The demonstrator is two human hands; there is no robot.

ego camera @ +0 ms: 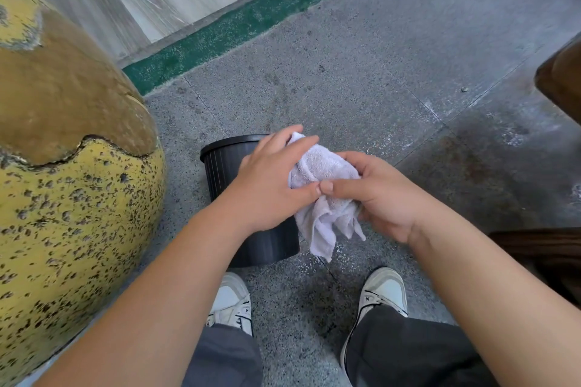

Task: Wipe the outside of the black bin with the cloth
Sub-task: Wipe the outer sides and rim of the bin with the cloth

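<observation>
A small black ribbed bin [224,166] stands upright on the grey stone floor just ahead of my feet. A crumpled white cloth [323,195] is bunched above the bin's right side, with a loose end hanging down past the bin's wall. My left hand [270,185] grips the cloth from the left and covers much of the bin's top. From the right, my right hand [377,195] holds the same cloth, thumb tip against the left thumb. The bin's inside and most of its rim are hidden behind my hands.
A large rounded yellow and brown stone-like object [69,148] stands close on the left of the bin. My two white shoes [234,302] [383,292] are just below it. A green strip [251,19] borders the floor behind. Dark wooden furniture [562,82] sits at the right edge.
</observation>
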